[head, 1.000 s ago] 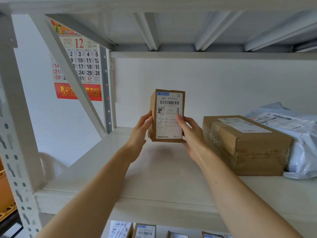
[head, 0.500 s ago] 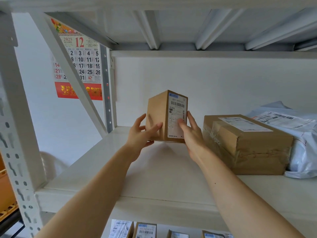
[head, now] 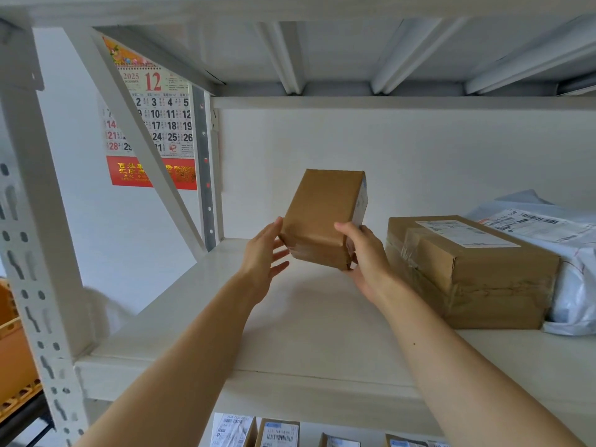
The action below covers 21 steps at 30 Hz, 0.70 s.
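A small brown cardboard box (head: 322, 217) is held tilted just above the white shelf (head: 290, 317), its plain side toward me and its white label turned to the right edge. My right hand (head: 367, 256) grips its lower right corner, thumb across the front. My left hand (head: 263, 253) touches the lower left edge with straight, spread fingers.
A larger taped cardboard box (head: 467, 269) lies on the shelf to the right, with a grey mailer bag (head: 571, 253) beside it. A wall calendar (head: 151, 124) hangs behind the rack's diagonal brace (head: 135, 137). Several labelled parcels (head: 277, 433) stand on the shelf below.
The small box has been turned so its label now faces right and its plain side faces me. It has tilted, and my left hand has loosened to straight fingers.
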{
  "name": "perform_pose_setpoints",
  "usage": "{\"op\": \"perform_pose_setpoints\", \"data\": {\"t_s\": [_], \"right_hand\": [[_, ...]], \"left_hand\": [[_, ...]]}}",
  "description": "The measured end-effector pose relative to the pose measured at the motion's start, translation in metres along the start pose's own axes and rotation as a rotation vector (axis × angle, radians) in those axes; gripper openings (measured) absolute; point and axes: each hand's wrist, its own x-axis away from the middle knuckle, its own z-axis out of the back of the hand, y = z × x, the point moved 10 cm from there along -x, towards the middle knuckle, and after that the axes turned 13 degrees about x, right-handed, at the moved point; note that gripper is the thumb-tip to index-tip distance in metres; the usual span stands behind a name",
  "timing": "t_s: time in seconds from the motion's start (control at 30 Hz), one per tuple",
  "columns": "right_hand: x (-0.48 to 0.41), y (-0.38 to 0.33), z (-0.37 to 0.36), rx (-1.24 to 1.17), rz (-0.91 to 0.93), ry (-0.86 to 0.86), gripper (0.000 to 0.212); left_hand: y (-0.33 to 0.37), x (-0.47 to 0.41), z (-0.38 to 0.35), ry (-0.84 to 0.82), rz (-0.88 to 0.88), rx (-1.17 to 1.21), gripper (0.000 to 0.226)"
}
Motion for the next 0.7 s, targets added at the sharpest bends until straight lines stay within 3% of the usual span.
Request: {"op": "perform_pose_setpoints", "data": {"t_s": [0.1,0.17,0.33,0.47,0.53,0.7], "right_hand": [[0.003,0.002,-0.001,-0.053,-0.039,-0.020,0.023],[0.004,0.003,-0.002,-0.086,-0.060,-0.024,0.018],[0.005,0.003,-0.003,-0.149,-0.078,-0.020,0.028],[0.007,0.000,-0.007,-0.127,-0.055,-0.053,0.048],[0.008,-0.005,-0.010,-0.107,-0.020,-0.072,0.057],[0.011,-0.010,-0.015,-0.016,0.019,-0.115,0.034]], "left_hand": [[-0.005,0.000,-0.004,-0.032,0.061,0.070,0.042],[-0.004,0.000,-0.009,-0.083,0.051,0.089,0.033],[-0.002,0.002,-0.013,-0.136,0.055,0.128,0.036],[0.000,0.005,-0.017,-0.161,0.050,0.125,0.054],[0.002,0.006,-0.019,-0.163,0.033,0.152,0.048],[0.004,0.004,-0.010,-0.089,0.022,0.214,0.035]]}}
